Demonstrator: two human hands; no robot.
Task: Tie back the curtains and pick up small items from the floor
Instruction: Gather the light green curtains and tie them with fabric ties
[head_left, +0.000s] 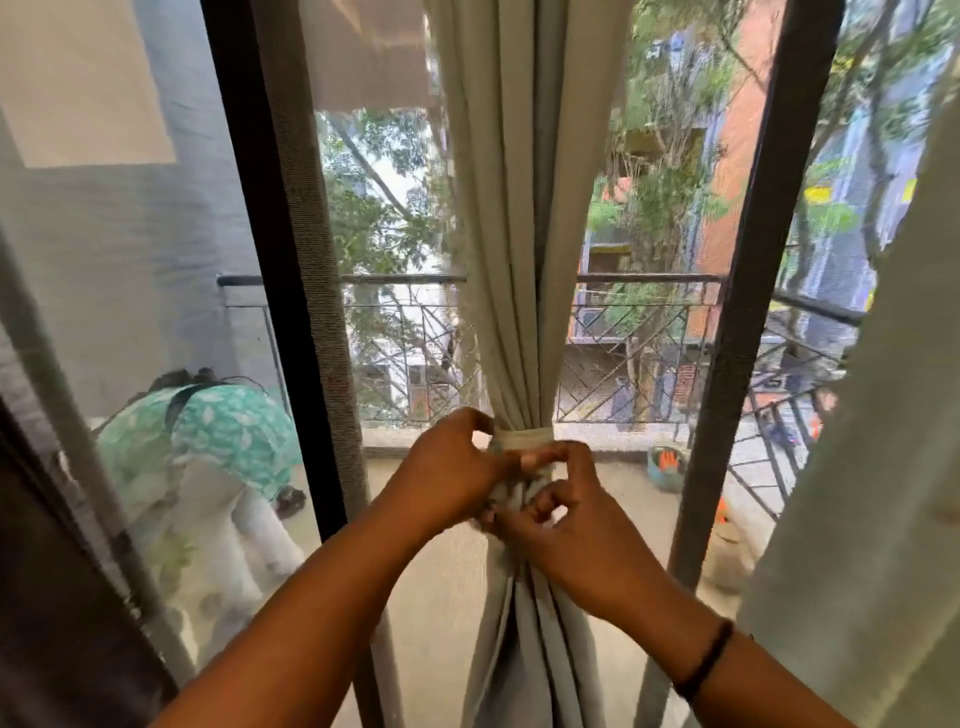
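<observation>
A pale grey-green curtain (519, 218) hangs in the middle of the window, gathered into a narrow bunch at waist height. A tie-back band (524, 436) of the same cloth wraps around the bunch. My left hand (447, 467) pinches the band's end at its left side. My right hand (566, 530) sits just below and to the right, its fingers curled on the band's other end and the gathered folds. Both hands touch each other in front of the curtain. The knot itself is hidden behind my fingers.
Dark window frame posts stand at left (270, 260) and right (758, 260). A second pale curtain (883, 467) hangs at the right edge. Outside, a person in a teal print top (208, 436) bends over on the balcony, near a metal railing (623, 338) and pots (667, 467).
</observation>
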